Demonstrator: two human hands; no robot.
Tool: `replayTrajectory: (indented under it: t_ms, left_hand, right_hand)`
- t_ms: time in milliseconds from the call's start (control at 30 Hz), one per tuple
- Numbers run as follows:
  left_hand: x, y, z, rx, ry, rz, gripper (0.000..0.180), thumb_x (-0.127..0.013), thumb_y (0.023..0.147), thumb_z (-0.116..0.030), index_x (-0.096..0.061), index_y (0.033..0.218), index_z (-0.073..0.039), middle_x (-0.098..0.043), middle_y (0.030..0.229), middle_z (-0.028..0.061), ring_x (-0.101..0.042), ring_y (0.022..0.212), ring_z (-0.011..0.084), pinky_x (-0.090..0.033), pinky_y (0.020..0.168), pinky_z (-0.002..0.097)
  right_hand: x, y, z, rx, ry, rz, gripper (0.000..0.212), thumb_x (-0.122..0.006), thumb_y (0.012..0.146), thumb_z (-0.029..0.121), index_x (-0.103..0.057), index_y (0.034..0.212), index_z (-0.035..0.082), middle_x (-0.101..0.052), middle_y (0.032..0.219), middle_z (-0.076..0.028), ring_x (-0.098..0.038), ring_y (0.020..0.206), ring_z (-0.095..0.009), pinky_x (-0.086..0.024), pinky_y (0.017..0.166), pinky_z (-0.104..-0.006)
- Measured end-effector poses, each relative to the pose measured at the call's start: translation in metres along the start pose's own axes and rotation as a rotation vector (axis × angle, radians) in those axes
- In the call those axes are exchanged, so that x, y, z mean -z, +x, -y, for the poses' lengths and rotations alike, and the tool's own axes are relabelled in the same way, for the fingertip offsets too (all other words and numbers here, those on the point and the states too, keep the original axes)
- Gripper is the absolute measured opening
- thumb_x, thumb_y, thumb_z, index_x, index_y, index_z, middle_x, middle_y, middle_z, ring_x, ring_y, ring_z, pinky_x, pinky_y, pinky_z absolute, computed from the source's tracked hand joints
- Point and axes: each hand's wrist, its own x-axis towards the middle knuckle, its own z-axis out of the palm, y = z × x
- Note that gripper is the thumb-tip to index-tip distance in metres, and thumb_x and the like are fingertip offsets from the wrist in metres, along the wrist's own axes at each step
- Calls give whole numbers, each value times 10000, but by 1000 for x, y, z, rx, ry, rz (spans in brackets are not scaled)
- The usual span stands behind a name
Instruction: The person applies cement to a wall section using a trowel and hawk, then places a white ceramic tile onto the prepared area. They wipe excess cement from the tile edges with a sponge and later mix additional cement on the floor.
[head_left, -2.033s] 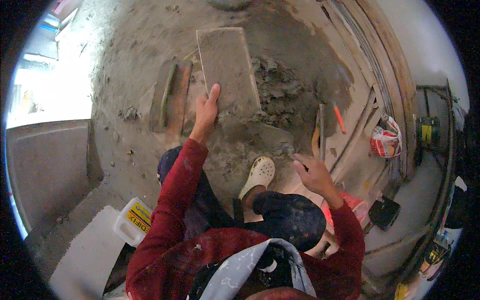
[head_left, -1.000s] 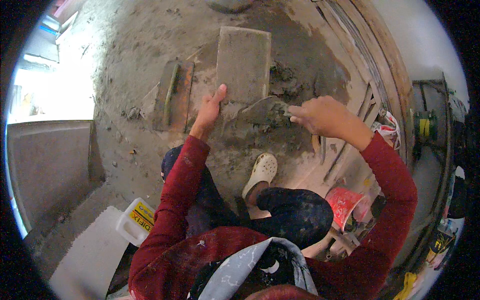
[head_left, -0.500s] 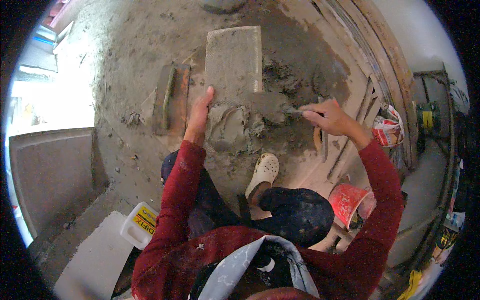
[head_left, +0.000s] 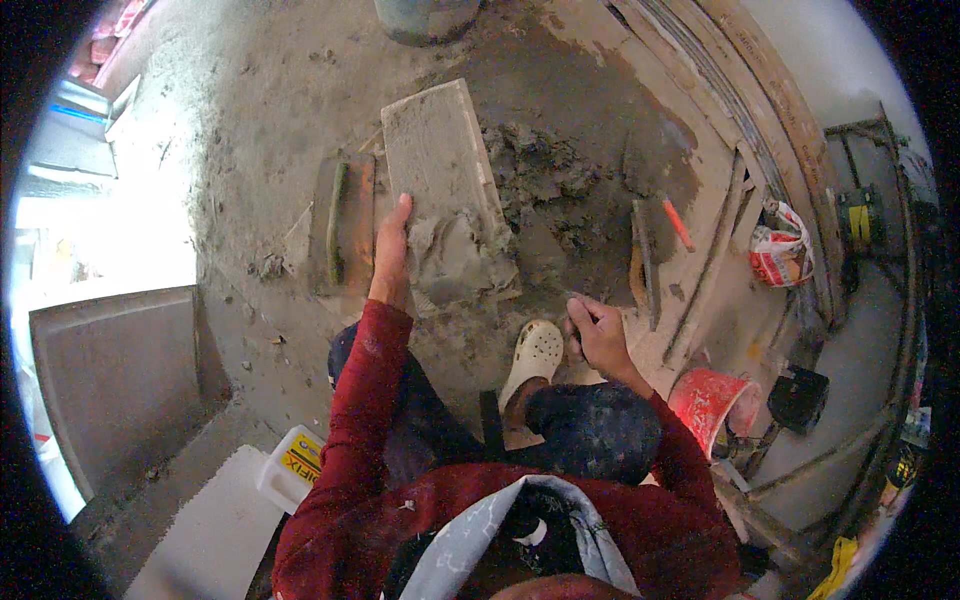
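Observation:
A rectangular tile (head_left: 440,130), back face up, lies at a slant in front of me with a thick mound of grey mortar (head_left: 450,250) on its near half. My left hand (head_left: 393,250) grips the tile's left edge, thumb along the side, other fingers mostly hidden. To the right, near the light-coloured clog on my foot, my right hand (head_left: 597,335) is closed round a trowel, whose handle is mostly covered and whose blade is hard to make out against the wet mortar. A heap of loose mortar (head_left: 545,180) sits just right of the tile.
A flat plastering trowel (head_left: 338,225) lies left of the tile. A bucket (head_left: 428,22) stands at the far side. On the right are a red bucket (head_left: 708,408), an orange stick (head_left: 678,226) and a red-and-white bag (head_left: 782,248). A white jug (head_left: 292,470) is at lower left.
My right hand has drawn the trowel back toward me, off the mortar. The tile has turned, its far end shifting left, with my left hand still at its edge.

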Motion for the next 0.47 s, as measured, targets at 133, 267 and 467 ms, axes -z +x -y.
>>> replayTrajectory:
  t_ms: [133,267,467]
  left_hand:
    - [12,8,6,-33,125,-9,508,-545,988,-377,-585,1223,71,-675,1116,120,-675,949,208,-537,841,344]
    - [14,13,12,-96,210,-21,507,-557,984,-376,-606,1180,89,-683,1083,119,-674,923,197,-534,813,333]
    - [28,31,29,-66,114,-54,503,-597,964,-355,-577,1250,58,-662,1162,105,-648,1016,192,-506,882,335]
  right_hand:
    - [0,-8,23,64,-65,-15,360,-571,990,319,-658,1138,3,-605,677,-49,-542,546,-107,-449,521,-284]
    - [1,-3,36,738,-648,-154,365,-618,955,242,-621,1221,-8,-637,768,-92,-586,582,-170,-471,521,-296]
    - [15,-4,54,891,-851,-112,440,-696,894,271,-613,1256,35,-685,1141,-186,-690,913,-370,-555,740,-458]
